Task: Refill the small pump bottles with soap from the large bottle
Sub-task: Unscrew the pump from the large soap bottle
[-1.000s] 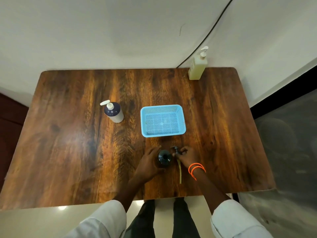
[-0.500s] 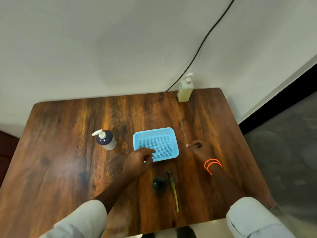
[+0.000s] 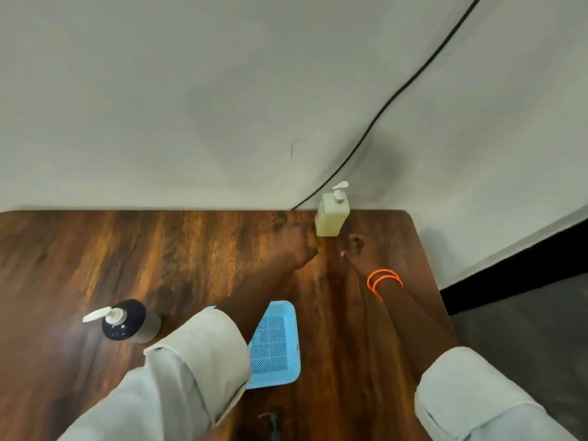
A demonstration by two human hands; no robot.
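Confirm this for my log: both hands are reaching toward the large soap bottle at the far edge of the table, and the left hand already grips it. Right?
Not quite. The head view shows both hands reaching toward the large bottle, but the left hand does not grip it: it is just short of the bottle's base, holding nothing. The right hand is also near and empty.

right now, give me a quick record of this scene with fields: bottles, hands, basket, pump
large bottle: upright at the table's far edge, pale soap inside, pump on
small bottle: dark, white pump on, left of the basket
left hand: reaching toward the large bottle, not touching it, blurred
right hand: near the large bottle, holding nothing, blurred
basket: blue, partly hidden under the left sleeve
loose pump: lying near the table's front edge
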